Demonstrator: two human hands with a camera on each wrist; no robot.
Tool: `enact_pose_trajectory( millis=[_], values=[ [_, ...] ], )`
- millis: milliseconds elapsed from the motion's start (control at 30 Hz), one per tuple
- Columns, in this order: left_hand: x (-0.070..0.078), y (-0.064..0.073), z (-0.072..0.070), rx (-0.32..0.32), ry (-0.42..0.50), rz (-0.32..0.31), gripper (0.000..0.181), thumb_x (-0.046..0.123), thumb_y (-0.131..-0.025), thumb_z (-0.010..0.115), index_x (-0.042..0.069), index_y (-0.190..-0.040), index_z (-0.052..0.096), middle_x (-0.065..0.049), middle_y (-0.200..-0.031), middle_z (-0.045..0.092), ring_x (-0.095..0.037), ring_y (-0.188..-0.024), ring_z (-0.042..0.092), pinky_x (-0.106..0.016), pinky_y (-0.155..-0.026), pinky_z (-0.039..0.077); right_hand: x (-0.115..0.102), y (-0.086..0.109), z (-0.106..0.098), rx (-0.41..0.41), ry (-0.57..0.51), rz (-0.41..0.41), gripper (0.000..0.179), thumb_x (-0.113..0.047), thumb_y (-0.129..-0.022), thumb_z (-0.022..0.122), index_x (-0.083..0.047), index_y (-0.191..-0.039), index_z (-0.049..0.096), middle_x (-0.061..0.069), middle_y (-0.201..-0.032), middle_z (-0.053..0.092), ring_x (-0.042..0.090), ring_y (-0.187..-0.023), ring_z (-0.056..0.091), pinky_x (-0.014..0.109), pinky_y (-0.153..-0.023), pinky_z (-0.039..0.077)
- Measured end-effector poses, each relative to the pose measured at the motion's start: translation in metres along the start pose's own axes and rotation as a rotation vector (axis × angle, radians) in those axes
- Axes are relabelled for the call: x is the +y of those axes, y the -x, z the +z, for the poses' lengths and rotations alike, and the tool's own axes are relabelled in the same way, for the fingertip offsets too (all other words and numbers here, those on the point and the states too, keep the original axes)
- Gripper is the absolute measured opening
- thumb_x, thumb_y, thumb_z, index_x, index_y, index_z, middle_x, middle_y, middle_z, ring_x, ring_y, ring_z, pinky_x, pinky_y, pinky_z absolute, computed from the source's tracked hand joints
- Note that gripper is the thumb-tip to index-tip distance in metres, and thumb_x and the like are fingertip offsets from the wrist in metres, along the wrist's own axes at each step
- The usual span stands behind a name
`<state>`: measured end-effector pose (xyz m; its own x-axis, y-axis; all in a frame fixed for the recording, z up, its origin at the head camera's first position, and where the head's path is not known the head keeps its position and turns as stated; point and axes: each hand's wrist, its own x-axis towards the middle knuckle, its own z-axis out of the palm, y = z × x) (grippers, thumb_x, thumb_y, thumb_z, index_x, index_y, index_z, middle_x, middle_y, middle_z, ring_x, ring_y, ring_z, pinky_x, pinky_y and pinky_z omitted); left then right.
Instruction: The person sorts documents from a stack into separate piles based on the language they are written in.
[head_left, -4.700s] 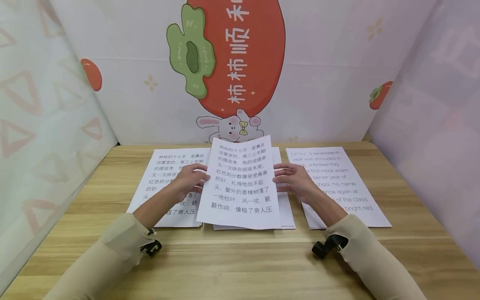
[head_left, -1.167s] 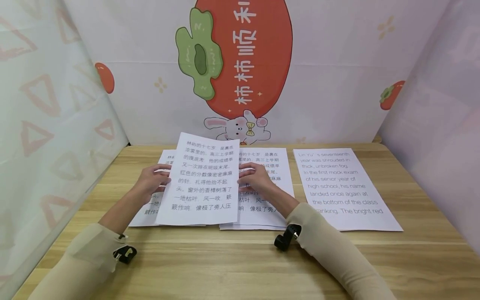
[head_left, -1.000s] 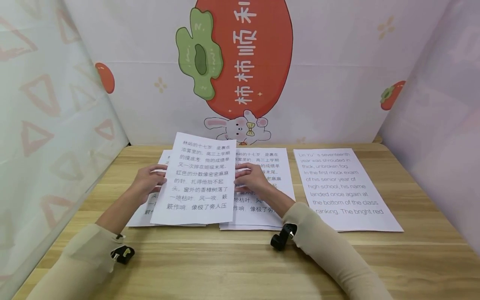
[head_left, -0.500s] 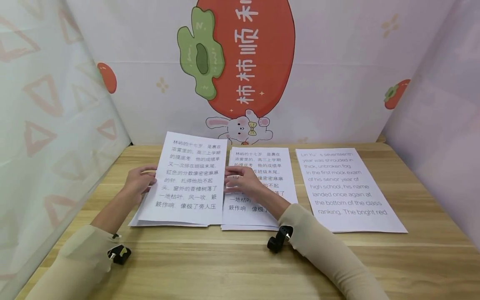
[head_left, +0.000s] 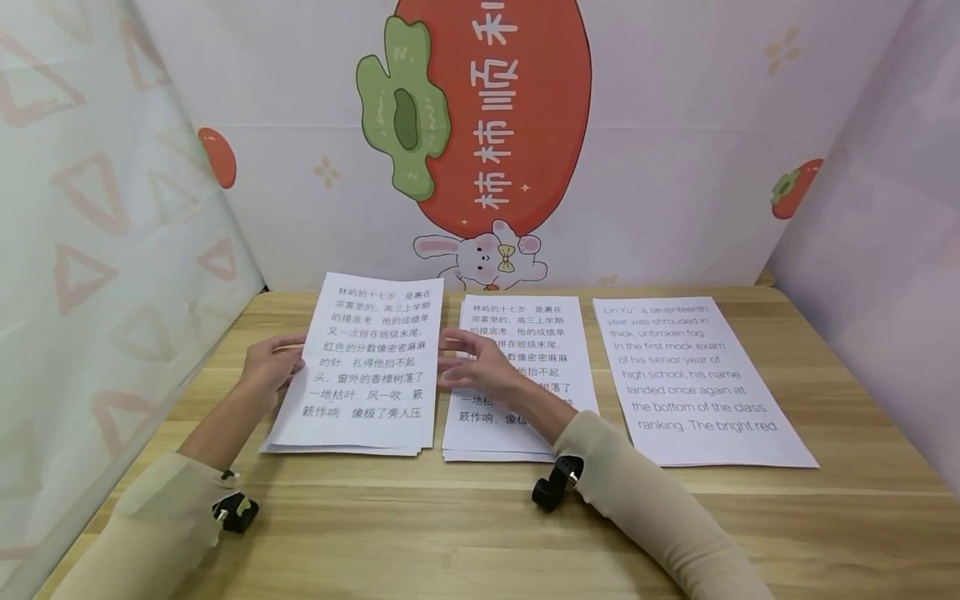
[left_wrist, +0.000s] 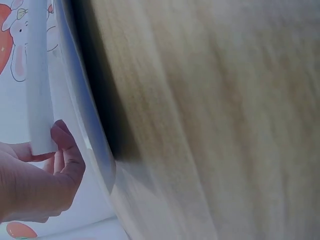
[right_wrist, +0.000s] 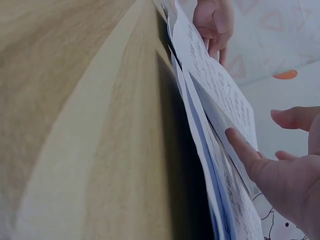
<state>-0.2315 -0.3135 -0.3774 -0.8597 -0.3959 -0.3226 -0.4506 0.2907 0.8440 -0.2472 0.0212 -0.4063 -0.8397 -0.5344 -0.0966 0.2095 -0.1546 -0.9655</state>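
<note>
A white sheet of paper (head_left: pixel 367 358) printed with Chinese text lies tilted over the left pile, its far edge higher than the pile beside it. My left hand (head_left: pixel 270 367) pinches its left edge; in the left wrist view the thumb and fingers (left_wrist: pixel 67 150) meet around the paper's border. My right hand (head_left: pixel 480 362) is by the sheet's right edge, over the middle pile (head_left: pixel 525 325). Its thumb and fingers stand spread apart in the right wrist view, with one fingertip (right_wrist: pixel 232 134) overlapping the paper. Of the lower left pile (head_left: pixel 408 452), only a strip shows along the bottom.
To the right lies a pile of sheets with English text (head_left: pixel 690 375). All the papers are on a wooden table (head_left: pixel 420 533). A printed fabric backdrop (head_left: pixel 652 200) rises behind it, with pale side panels left and right.
Both hands have carried the sheet from over the middle pile leftward and down onto the left pile. The right fingers have come off its edge. The middle pile's text is now uncovered.
</note>
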Motion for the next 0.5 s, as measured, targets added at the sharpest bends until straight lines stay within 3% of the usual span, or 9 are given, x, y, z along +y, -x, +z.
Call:
enact_pose_trajectory(
  millis=[233,500],
  values=[
    [-0.0021,-0.0020,-0.0010,0.005,0.012,-0.023,0.050,0.000,-0.103,0.049,0.004,-0.153,0.049,-0.016,-0.144,0.054,-0.011,-0.097,0.056,-0.019,-0.070,0.051,0.0002,0.0002,0.0008,-0.096,-0.031,0.032,0.085,0.014,-0.090,0.061,-0.004,-0.164,0.024,0.027,-0.160,0.035,0.044,-0.142,0.045,0.041,-0.103,0.056],
    [-0.0020,-0.0006,-0.0039,0.013,0.018,-0.025,0.051,0.000,-0.104,0.047,0.003,-0.154,0.046,-0.018,-0.152,0.049,-0.012,-0.101,0.053,-0.018,-0.069,0.049,0.0019,-0.0015,0.0023,-0.082,-0.080,0.059,0.086,0.019,-0.088,0.058,-0.006,-0.164,0.024,0.029,-0.158,0.035,0.045,-0.142,0.045,0.044,-0.103,0.056]
  ],
)
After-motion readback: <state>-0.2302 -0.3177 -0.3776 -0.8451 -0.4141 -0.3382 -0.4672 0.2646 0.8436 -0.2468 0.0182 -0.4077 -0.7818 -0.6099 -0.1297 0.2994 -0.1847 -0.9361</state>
